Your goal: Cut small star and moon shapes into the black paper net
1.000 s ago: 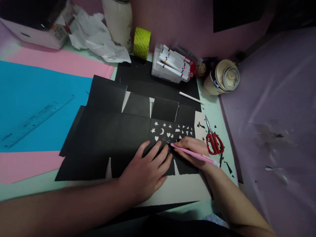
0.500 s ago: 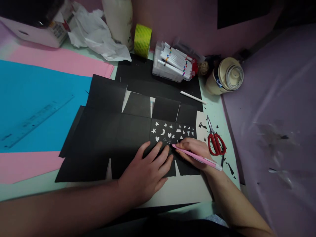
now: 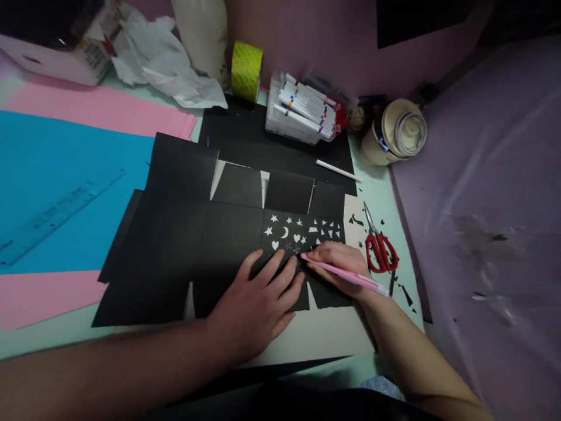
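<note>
A folded sheet of black card (image 3: 170,240) lies flat, with slits and flaps along its edges. Small star, heart, moon and triangle holes show white in its right part, beside faint star outlines. My left hand (image 3: 258,304) rests on the card with its fingers spread, just below the shapes. In my right hand (image 3: 337,260) is a slim pink pen-shaped craft knife (image 3: 350,275), closed in the fingers. Its front end points at the outlined stars, close to my left fingertips; the blade is too small to make out.
Red-handled scissors (image 3: 380,248) and black scraps (image 3: 407,295) lie at the right. Behind are a white pen (image 3: 339,171), a box of markers (image 3: 302,111), yellow tape (image 3: 246,71) and a cream container (image 3: 394,134). A clear ruler (image 3: 65,216) lies on blue paper (image 3: 26,158) at the left.
The whole view has shifted slightly, so things appear a little further left. Both hands keep nearly the same place on the card, the craft knife still at the star outlines.
</note>
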A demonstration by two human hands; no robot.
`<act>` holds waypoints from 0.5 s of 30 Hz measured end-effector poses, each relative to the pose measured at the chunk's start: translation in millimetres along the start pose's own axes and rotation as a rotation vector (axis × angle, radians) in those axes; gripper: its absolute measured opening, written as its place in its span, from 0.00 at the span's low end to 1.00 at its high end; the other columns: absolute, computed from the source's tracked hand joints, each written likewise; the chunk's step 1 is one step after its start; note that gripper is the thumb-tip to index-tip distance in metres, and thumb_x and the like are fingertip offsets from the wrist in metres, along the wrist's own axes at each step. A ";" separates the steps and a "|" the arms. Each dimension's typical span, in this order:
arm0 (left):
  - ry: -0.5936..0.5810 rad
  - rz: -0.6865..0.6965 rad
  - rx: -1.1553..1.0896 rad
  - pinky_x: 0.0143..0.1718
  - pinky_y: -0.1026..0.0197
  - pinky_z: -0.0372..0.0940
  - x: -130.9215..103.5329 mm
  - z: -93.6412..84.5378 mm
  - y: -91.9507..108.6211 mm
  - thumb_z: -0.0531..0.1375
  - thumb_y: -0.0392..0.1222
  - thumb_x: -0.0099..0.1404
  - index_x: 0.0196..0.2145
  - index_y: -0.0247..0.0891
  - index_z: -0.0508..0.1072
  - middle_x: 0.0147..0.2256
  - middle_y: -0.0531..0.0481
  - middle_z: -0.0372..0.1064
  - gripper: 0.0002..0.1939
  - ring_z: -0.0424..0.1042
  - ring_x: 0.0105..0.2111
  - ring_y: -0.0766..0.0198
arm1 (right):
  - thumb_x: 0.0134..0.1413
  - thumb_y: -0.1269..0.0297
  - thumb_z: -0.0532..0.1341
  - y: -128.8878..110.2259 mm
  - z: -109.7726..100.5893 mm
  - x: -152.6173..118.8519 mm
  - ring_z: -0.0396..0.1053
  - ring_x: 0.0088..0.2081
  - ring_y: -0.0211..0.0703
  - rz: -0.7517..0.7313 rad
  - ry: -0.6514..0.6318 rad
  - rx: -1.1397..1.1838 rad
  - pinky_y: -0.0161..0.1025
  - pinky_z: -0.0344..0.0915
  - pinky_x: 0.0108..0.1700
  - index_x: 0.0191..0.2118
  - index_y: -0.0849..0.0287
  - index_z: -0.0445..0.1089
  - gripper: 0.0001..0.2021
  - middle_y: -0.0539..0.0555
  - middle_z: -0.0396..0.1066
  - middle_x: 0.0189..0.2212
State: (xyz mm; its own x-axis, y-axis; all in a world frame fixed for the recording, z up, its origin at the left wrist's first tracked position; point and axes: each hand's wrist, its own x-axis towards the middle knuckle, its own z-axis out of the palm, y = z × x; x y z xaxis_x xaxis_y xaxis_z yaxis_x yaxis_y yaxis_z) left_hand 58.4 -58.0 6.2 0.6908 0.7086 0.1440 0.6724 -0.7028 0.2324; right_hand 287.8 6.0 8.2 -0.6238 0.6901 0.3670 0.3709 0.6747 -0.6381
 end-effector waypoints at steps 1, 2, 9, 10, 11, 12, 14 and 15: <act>0.000 -0.001 -0.002 0.59 0.40 0.45 -0.1 0.1 0.0 0.52 0.55 0.69 0.59 0.41 0.65 0.63 0.46 0.59 0.25 0.53 0.62 0.48 | 0.55 0.75 0.65 -0.6 -0.3 0.5 0.75 0.35 0.41 0.002 0.000 0.000 0.38 0.74 0.36 0.41 0.58 0.71 0.09 0.54 0.77 0.34; -0.001 -0.001 -0.004 0.59 0.40 0.45 -0.2 0.2 0.0 0.52 0.55 0.69 0.59 0.41 0.65 0.63 0.45 0.59 0.25 0.53 0.62 0.48 | 0.55 0.75 0.65 -1.2 -0.7 1.0 0.75 0.35 0.41 0.003 0.000 0.002 0.38 0.74 0.35 0.41 0.58 0.71 0.09 0.55 0.77 0.34; -0.008 0.000 -0.009 0.60 0.40 0.44 -1.2 0.0 -0.3 0.51 0.55 0.70 0.59 0.40 0.64 0.63 0.45 0.58 0.25 0.53 0.62 0.49 | 0.55 0.75 0.64 -3.3 -1.7 2.0 0.73 0.33 0.40 0.034 0.000 0.034 0.37 0.72 0.33 0.38 0.59 0.71 0.07 0.55 0.75 0.32; -0.007 0.000 -0.010 0.60 0.40 0.44 -1.4 0.0 -0.3 0.51 0.55 0.70 0.59 0.41 0.64 0.63 0.45 0.58 0.25 0.53 0.62 0.49 | 0.55 0.75 0.64 -3.0 -1.6 1.8 0.73 0.33 0.40 0.040 -0.001 0.038 0.37 0.72 0.33 0.38 0.59 0.71 0.07 0.55 0.75 0.32; -0.006 0.000 -0.011 0.60 0.40 0.44 -1.5 0.0 -0.4 0.51 0.55 0.70 0.59 0.41 0.64 0.63 0.45 0.59 0.25 0.53 0.62 0.49 | 0.55 0.75 0.64 -2.7 -1.4 1.7 0.73 0.33 0.40 0.043 -0.002 0.040 0.37 0.71 0.33 0.38 0.59 0.71 0.07 0.55 0.75 0.32; -0.005 0.000 -0.013 0.60 0.40 0.44 -1.6 0.2 -0.4 0.52 0.55 0.69 0.59 0.41 0.64 0.63 0.45 0.59 0.25 0.53 0.62 0.49 | 0.55 0.75 0.64 -2.4 -1.4 1.7 0.73 0.33 0.40 0.045 0.000 0.041 0.37 0.71 0.32 0.38 0.59 0.71 0.06 0.55 0.75 0.32; -0.004 -0.002 -0.016 0.60 0.40 0.43 -1.7 0.6 -0.4 0.52 0.55 0.69 0.59 0.41 0.64 0.63 0.45 0.59 0.25 0.53 0.62 0.49 | 0.55 0.75 0.64 -2.2 -1.7 1.7 0.73 0.32 0.40 0.046 0.007 0.044 0.37 0.71 0.32 0.38 0.59 0.71 0.06 0.55 0.75 0.32; -0.001 -0.002 -0.018 0.60 0.40 0.43 -1.7 0.7 -0.4 0.52 0.55 0.69 0.59 0.41 0.64 0.63 0.45 0.59 0.25 0.53 0.62 0.49 | 0.55 0.75 0.64 -2.5 -2.0 1.6 0.73 0.32 0.40 0.052 0.005 0.049 0.37 0.71 0.32 0.38 0.59 0.72 0.06 0.55 0.75 0.31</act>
State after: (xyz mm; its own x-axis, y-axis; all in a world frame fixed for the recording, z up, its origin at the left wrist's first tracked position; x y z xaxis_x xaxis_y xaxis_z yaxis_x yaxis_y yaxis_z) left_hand 57.1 -59.0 5.2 0.6899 0.7098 0.1422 0.6690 -0.7002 0.2495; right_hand 287.2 5.9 11.7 -0.6008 0.7253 0.3361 0.3686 0.6244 -0.6886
